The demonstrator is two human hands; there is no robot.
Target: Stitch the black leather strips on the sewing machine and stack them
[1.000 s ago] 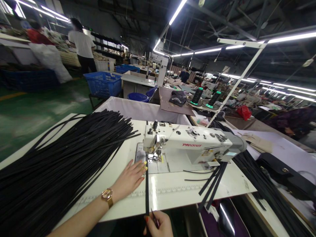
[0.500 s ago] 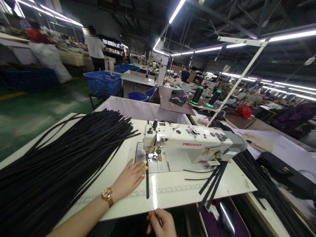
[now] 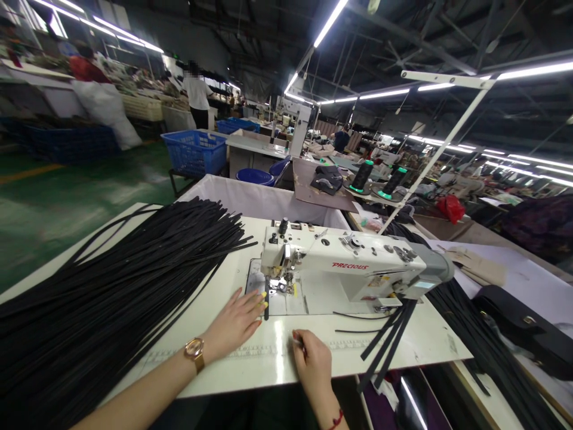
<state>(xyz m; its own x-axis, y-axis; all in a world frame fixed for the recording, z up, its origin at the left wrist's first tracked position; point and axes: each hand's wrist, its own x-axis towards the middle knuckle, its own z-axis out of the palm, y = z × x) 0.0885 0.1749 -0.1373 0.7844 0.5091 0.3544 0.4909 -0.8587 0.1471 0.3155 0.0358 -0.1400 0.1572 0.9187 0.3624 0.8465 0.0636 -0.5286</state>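
We note left hand (image 3: 242, 318) spread flat, fingers unclenched alongside the black strip (image 3: 267, 312) below the sewing machine's (image 3: 316, 258) head, presumably keeping it straight; right hand (image 3: 315, 359) curls nearby, whether gripping anything we cannot tell.

Near the tabletop's front edge (image 3: 242, 383), the right hand (image 3: 315, 359) hid most of a dark item (image 3: 301, 345) I couldn't identify.

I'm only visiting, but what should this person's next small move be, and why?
Probably to guide the black strip straight into the sewing machine with the left hand: its fingertips rest right by the strip, near the needle area, and only a short end sticks out toward the person. The right hand, curled and apart from the strip, seems worse placed.
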